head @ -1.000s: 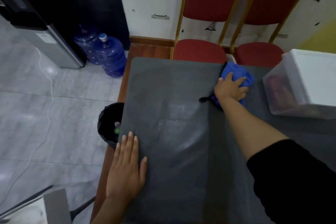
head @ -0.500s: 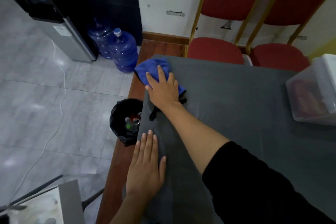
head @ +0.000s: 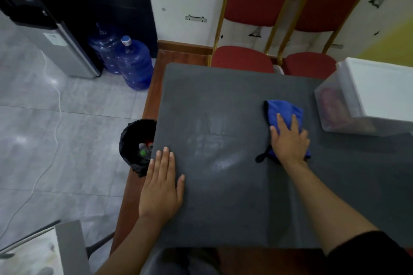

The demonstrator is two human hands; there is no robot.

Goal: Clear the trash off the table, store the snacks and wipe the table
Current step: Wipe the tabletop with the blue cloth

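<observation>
Right hand (head: 290,140) is lying flat, fingers spread, palm pressing down on the blue microfiber cloth (head: 285,110), so the grip isn't really a pinch, more an open hand pinning the cloth to the grey mat (head: 223,96) that covers the desk. The cloth is sitting just left of the clear lidded storage bin (head: 366,96), near it but not touching as far as I can tell. Left hand (head: 162,185) is also open and flat, holding nothing, bracing the mat's edge well to the left of the bin.

Looks like the wiping step is what's going on here. The mat looks bare of trash, the bin looks to be holding something reddish (snacks, I'm guessing, too blurry to say), and the black-bagged trash can (head: 137,143) on the floor, far left of the bin, has stuff in it.

Next move probably calls for sliding the cloth across the rest of the mat with even pressure while the left hand is keeping the mat from bunching.
</observation>
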